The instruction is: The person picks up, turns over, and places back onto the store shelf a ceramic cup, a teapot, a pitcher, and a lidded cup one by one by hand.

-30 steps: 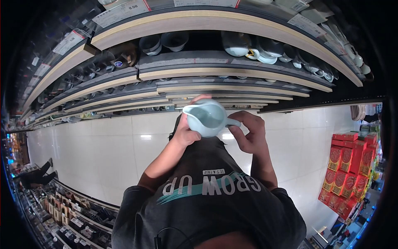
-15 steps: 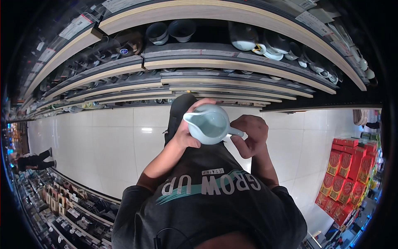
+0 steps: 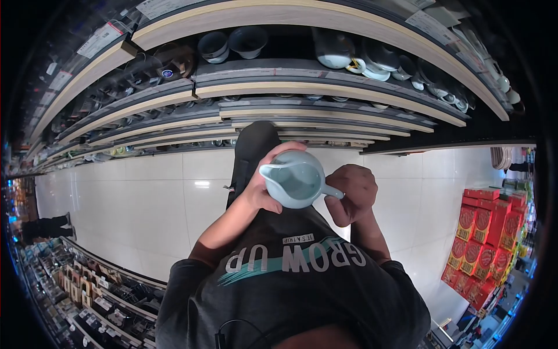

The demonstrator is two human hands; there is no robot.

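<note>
A pale blue-green ceramic pitcher (image 3: 297,195) with a pointed spout is held in front of my chest. Its open top faces up toward me, and the inside looks smooth and glossy. My left hand (image 3: 260,189) wraps round the body on the spout side, thumb at the near side and fingers along the far side. On the opposite side, the short handle (image 3: 332,191) points to the right. My right hand (image 3: 353,192) is closed at that handle with curled fingers, thumb below it; part of the grip is hidden.
Store shelves (image 3: 279,89) stretch across the front, carrying bowls (image 3: 248,42), teapots and cups. Red packaged boxes (image 3: 482,244) are stacked at the right. Another shelf of goods (image 3: 96,291) stands at lower left, and a person's dark-clothed legs (image 3: 49,227) show at far left.
The pitcher and both hands sit slightly lower and farther right in view. The shelves have shifted a little left and up. Both hands keep about the same grip.
</note>
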